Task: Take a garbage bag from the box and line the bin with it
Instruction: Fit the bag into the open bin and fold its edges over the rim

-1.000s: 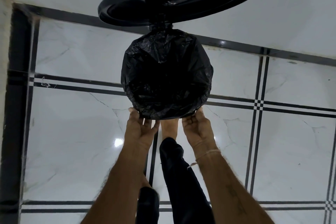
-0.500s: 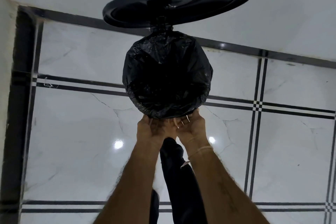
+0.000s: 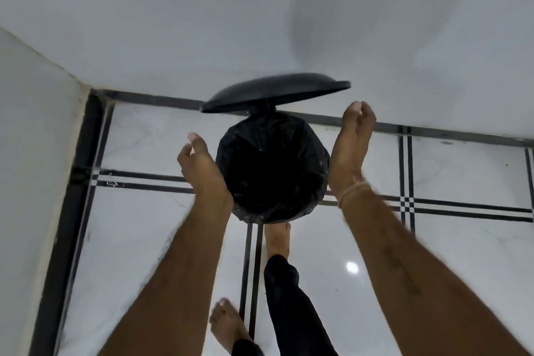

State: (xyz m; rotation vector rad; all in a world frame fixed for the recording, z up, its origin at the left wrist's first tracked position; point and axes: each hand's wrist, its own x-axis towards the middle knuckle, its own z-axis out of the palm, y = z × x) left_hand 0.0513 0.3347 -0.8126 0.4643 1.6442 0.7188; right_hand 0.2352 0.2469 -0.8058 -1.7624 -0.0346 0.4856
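A round bin stands on the floor by the wall, its mouth covered by a black garbage bag [image 3: 271,170] folded over the rim. Its black lid [image 3: 274,95] is tipped up behind it. My left hand [image 3: 199,165] hovers at the bin's left side, fingers loosely curled and empty. My right hand [image 3: 351,147] is at the bin's right side, raised, palm inward, fingers apart, holding nothing. A foot [image 3: 277,240] rests at the bin's front base, where a pedal would be; the pedal itself is hidden. The bag box is not in view.
White marble floor tiles [image 3: 144,240] with black border lines surround the bin. White walls [image 3: 202,23] stand behind and to the left, forming a corner. My other bare foot [image 3: 228,324] is on the floor nearer to me.
Both hands left the bag's front edge and spread apart to either side of the bin. The view has pulled back and up, so the bin looks smaller.
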